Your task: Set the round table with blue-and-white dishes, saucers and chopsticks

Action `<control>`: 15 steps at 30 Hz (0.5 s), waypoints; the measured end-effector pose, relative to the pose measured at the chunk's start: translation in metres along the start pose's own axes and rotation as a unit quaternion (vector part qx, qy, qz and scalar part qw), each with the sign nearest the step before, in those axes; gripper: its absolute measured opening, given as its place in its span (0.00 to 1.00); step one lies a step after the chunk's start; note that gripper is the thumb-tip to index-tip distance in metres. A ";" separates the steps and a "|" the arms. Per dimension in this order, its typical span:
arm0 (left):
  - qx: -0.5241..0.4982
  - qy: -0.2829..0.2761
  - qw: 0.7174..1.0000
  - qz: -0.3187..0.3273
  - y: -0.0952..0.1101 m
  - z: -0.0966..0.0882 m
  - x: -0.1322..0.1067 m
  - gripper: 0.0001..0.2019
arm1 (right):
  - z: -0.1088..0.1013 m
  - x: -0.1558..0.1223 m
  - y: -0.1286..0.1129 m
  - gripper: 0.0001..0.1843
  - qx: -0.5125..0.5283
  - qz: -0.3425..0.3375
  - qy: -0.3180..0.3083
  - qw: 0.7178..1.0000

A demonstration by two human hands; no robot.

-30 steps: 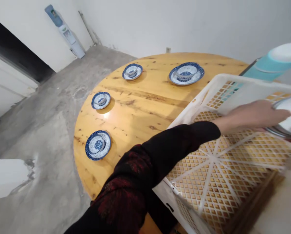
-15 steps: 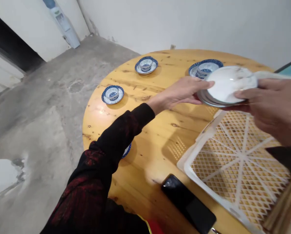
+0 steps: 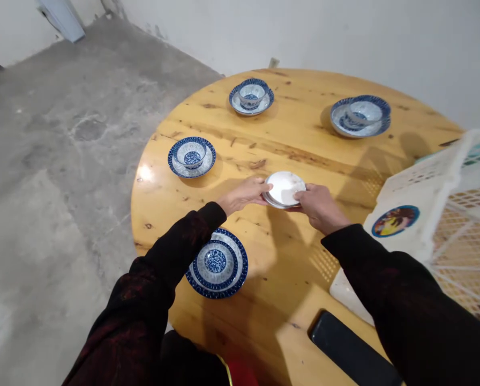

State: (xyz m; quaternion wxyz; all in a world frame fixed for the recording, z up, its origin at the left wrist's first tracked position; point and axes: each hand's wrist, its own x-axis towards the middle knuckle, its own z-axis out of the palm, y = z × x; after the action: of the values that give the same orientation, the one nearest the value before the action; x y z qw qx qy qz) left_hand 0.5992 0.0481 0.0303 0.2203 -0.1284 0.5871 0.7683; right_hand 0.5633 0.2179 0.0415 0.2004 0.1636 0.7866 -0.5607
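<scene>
A small stack of round white saucers [image 3: 285, 187] is held over the middle of the wooden table. My left hand [image 3: 246, 195] grips its left rim, thumb on top and fingers beneath. On the opposite rim my right hand [image 3: 319, 206] is closed the same way. Below my left wrist lies a blue-and-white plate with a bowl [image 3: 215, 261] set in it, partly covered by my sleeve. Farther out stand three more blue-and-white settings, each a bowl on a plate: a left one [image 3: 191, 156], a far one [image 3: 251, 97] and a right one [image 3: 360, 116].
A white plastic basket [image 3: 409, 187] with a lattice bottom and an oval sticker stands at the right edge. A black phone [image 3: 352, 348] lies near the front of the round table [image 3: 264, 316]. Grey concrete floor [image 3: 75, 187] spreads to the left.
Both hands have brought the saucer stack left and away from above the basket, toward the table's middle. My view has turned, so the near plate and bowl show more.
</scene>
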 end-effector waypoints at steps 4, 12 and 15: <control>-0.021 0.034 0.999 -0.029 -0.014 -0.007 0.017 0.05 | 0.009 0.024 0.015 0.10 -0.015 0.002 -0.021 1.000; 0.022 0.077 0.996 -0.036 -0.004 -0.007 0.050 0.06 | 0.019 0.055 0.017 0.10 0.007 0.006 0.029 1.000; 0.046 0.090 0.995 -0.019 -0.004 -0.009 0.063 0.05 | 0.024 0.066 0.016 0.11 0.010 -0.003 0.049 0.999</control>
State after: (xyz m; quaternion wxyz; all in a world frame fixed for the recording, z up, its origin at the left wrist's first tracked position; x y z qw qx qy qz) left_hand 0.5452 0.0523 -0.0041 0.1874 -0.1978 0.6369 0.7212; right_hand 0.5174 0.2020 -0.0117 0.1582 0.1905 0.7906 -0.5601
